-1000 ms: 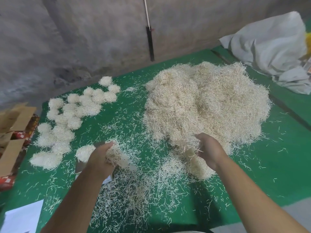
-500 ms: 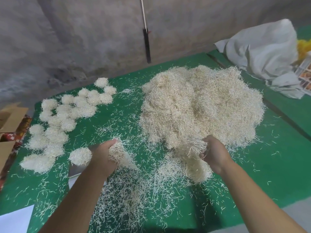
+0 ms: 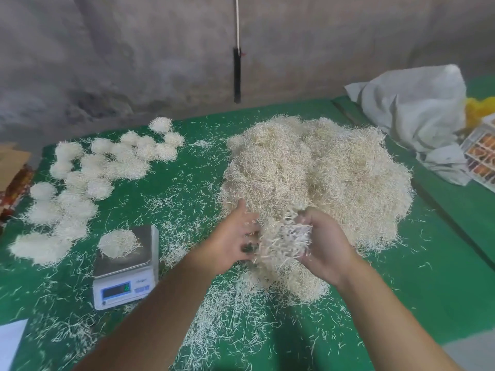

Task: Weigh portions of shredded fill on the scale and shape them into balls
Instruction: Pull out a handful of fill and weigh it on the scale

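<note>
A big heap of pale shredded fill [image 3: 316,180] lies on the green table [image 3: 428,277]. At its near edge my right hand [image 3: 325,247] grips a clump of fill [image 3: 281,242]. My left hand [image 3: 233,236] is against the same clump from the left, fingers spread and blurred. A small white digital scale [image 3: 124,266] stands to the left with one fill ball [image 3: 117,243] on its steel pan and its display lit. Several finished fill balls [image 3: 88,178] are grouped at the table's left.
Loose shreds [image 3: 227,317] litter the table in front of the heap. A white cloth bag [image 3: 417,111] and a printed box [image 3: 479,156] lie at the right. Cardboard [image 3: 10,162] sits at the left edge, a white sheet [image 3: 10,341] at the lower left. A grey wall stands behind.
My left hand has left the scale, where a fill ball now lies, and moved right to the clump. My right hand lifted the clump slightly. The view shifted, and the scale is now uncovered.
</note>
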`<state>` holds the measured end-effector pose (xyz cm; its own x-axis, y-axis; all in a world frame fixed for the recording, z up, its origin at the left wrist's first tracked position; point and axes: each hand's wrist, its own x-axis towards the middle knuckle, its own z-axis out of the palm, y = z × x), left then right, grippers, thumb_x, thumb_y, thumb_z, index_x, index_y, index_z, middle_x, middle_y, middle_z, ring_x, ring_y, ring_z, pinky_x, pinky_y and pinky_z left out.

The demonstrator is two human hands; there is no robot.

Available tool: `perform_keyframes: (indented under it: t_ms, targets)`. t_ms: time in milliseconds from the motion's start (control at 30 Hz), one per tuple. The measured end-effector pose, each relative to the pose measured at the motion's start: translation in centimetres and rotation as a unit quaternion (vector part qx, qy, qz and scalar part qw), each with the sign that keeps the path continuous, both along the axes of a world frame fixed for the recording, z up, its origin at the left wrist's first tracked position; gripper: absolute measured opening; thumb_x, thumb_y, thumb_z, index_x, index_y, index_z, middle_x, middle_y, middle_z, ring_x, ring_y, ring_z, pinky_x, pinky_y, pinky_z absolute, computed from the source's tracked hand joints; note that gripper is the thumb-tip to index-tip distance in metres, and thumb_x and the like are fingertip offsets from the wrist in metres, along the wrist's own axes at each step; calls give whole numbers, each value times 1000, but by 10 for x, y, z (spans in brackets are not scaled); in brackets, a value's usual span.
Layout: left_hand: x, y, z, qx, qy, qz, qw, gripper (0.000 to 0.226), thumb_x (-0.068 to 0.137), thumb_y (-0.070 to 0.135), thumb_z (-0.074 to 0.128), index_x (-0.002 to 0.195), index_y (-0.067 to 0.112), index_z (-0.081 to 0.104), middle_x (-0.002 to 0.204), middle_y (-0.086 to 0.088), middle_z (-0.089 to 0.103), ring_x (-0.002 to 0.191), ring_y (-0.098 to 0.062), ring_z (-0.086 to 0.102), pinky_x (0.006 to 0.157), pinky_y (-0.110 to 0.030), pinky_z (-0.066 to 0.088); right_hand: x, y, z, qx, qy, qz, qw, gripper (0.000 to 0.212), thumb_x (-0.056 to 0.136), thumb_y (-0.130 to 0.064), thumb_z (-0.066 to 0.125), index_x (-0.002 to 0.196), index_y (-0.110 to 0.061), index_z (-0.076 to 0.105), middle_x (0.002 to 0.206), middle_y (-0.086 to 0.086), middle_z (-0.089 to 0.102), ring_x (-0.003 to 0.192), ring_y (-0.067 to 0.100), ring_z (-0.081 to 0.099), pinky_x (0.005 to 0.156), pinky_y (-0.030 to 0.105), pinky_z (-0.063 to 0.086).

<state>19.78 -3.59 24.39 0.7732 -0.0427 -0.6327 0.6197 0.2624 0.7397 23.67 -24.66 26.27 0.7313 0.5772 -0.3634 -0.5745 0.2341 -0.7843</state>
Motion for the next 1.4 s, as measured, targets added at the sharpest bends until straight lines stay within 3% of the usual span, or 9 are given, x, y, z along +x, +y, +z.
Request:
perform_keyframes:
  t_ms: [133, 267, 400, 567, 667, 767, 900, 1133, 1400]
  targets:
    - [-44, 3, -20, -286, 9, 78, 955, 51, 106, 59, 46, 133, 21, 65, 135, -35, 60, 120, -52, 64, 95, -67, 54, -18, 46, -2, -266, -160, 98, 945, 34, 102, -38, 65, 129, -18, 59, 116, -1, 64, 96, 22, 74, 72, 26, 61]
    - [-80, 32, -37, -254, 133, 201, 937, 89, 69, 61, 88, 143, 38, 42, 156, -15, 30, 126, -41, 61, 98, -59, 56, -53, 98, -39, -374, -336, 188, 844, 7, 100, -27, 72, 102, -29, 66, 115, -2, 64, 68, 13, 73, 66, 31, 63]
    - [-116, 77, -74, -134, 132, 267, 945, 57, 99, 4, 63, 135, 45, 51, 155, 3, 46, 124, -9, 61, 96, -11, 50, -100, 152, -78, -396, -378, 277, 790, 4, 96, -21, 72, 99, -21, 76, 77, -3, 68, 52, 3, 61, 64, 27, 61]
    - [-166, 156, -103, 54, 152, 267, 950, 12, 96, 24, 73, 108, 22, 70, 125, 3, 66, 130, -28, 57, 113, -49, 42, -133, 195, -88, -332, -282, 276, 857, 9, 98, -42, 73, 106, -45, 70, 96, -12, 76, 74, 16, 75, 64, 25, 62]
    - [-170, 221, -100, 177, 108, 299, 931, 20, 102, 26, 66, 118, 14, 71, 86, 2, 78, 74, -15, 71, 68, -29, 54, -136, 208, -91, -344, -221, 227, 884, 27, 99, -36, 73, 125, -35, 66, 106, -15, 74, 92, 11, 76, 64, 17, 59]
    - [-159, 278, -87, 334, 28, 273, 902, 28, 103, 45, 60, 120, 24, 67, 104, 4, 73, 87, -18, 68, 80, -35, 54, -136, 217, -91, -370, -221, 220, 875, 17, 101, -33, 69, 118, -29, 69, 104, -23, 75, 91, -9, 71, 69, 12, 53]
    - [-129, 349, -83, 551, -131, 108, 817, 36, 99, 62, 56, 105, 26, 61, 94, 6, 70, 80, -18, 68, 68, -34, 56, -147, 234, -94, -408, -221, 212, 860, 10, 101, -37, 68, 109, -33, 73, 106, -22, 76, 97, -8, 70, 90, 26, 58]
    - [-60, 411, -135, 705, -120, -253, 652, 101, 73, 85, 64, 142, 13, 44, 133, -9, 43, 127, -29, 43, 102, -49, 47, -174, 233, -113, -462, -146, 169, 858, 15, 96, -31, 73, 110, -28, 73, 98, -16, 79, 89, 5, 76, 79, 32, 65]
    - [-66, 421, -186, 638, -59, -243, 728, 64, 89, 35, 76, 145, 17, 50, 145, -17, 47, 139, -38, 44, 111, -52, 45, -193, 215, -109, -456, -34, 98, 884, 30, 96, -31, 69, 123, -18, 70, 112, -1, 79, 106, 20, 75, 96, 46, 61]
